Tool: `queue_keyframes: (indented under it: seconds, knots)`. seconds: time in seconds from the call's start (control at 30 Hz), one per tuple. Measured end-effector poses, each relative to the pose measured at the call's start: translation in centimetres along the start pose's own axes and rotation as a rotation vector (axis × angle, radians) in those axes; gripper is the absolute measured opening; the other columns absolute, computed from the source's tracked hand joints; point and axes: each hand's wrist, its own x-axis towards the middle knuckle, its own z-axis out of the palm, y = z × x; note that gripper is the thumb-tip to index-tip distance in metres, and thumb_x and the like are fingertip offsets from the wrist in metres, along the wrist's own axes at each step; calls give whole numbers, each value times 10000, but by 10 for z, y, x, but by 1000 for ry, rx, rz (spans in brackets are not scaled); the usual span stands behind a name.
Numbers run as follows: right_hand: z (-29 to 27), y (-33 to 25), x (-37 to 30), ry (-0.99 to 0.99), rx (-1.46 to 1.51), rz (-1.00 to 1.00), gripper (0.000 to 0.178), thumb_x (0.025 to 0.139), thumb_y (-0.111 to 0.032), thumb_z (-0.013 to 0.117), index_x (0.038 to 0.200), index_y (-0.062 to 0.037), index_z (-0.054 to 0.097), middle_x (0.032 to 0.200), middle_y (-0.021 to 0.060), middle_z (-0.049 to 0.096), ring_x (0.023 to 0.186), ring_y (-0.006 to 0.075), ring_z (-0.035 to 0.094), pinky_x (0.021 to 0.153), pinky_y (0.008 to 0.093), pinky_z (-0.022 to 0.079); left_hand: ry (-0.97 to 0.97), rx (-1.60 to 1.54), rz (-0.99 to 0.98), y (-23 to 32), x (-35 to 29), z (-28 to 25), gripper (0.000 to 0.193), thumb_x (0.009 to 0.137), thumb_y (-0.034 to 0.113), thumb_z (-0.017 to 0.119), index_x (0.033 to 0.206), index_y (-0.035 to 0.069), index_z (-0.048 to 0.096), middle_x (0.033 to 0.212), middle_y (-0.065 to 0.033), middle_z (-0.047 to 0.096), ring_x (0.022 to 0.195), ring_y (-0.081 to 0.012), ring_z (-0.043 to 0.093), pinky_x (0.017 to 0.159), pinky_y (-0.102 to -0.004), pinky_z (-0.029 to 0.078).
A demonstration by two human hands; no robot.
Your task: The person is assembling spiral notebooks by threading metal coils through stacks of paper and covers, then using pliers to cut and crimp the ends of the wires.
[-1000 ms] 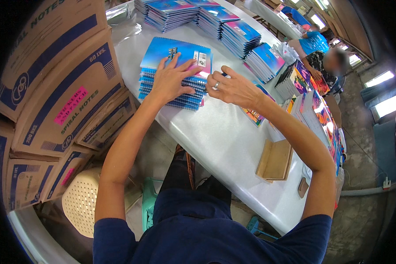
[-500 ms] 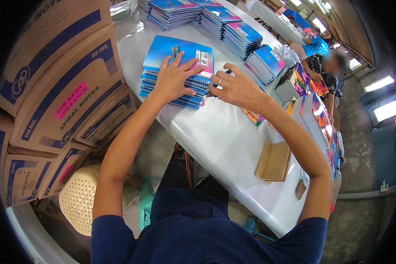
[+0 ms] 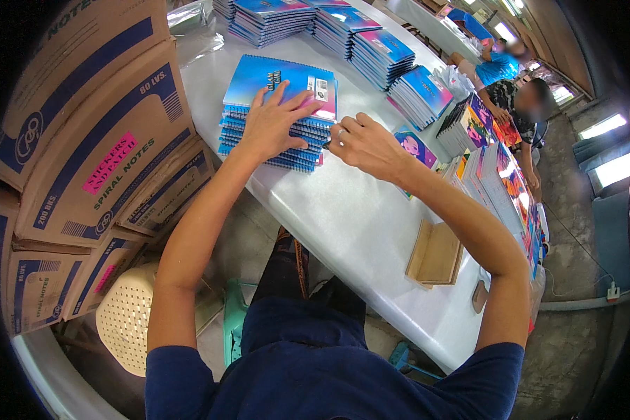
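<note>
A stack of spiral notebooks (image 3: 248, 73) with blue-and-pink covers lies in front of me, the top one bearing a white label. Across its top cover my left hand (image 3: 273, 126) rests with fingers spread, the thumb down by the near spiral edges. My right hand (image 3: 366, 145), with a ring on one finger, is at the stack's right edge, fingers curled together. A small dark bit shows at its fingertips; what it is I cannot make out.
More blue notebook stacks (image 3: 381, 56) stand at the back of the white table (image 3: 329, 210). Colourful books (image 3: 472, 175) and a brown wooden block-like holder (image 3: 434, 253) are on the right. Cartons (image 3: 112, 147) rise at the left, above a cream chair (image 3: 124, 315). Another person (image 3: 505, 98) works farther right.
My right hand's raised fingers have curled in, and the hand has shifted slightly nearer to me at the stack's edge. My left hand stays spread on the top notebook.
</note>
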Motion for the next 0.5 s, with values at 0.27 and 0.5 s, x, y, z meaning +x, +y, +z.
queue_keyframes:
  seconds: [0.27,0.5]
  knots:
    - [-6,1,13,-29,137,229,82,775,-151,635,818,-145,704,889,43,655,942,192,624,860,397,464,76,18,43,1,-4,2,979,559,349,865,1426,331,409,1481,36,391,1409,-318,263,1108,-570,245]
    - [7,11,4,141,-67,-175,222,780,-179,676,999,-150,656,1060,-6,585,1105,136,505,999,369,366,48,20,9,2,-5,2,1017,526,349,877,1426,313,406,1481,32,386,1390,-312,302,1092,-556,274]
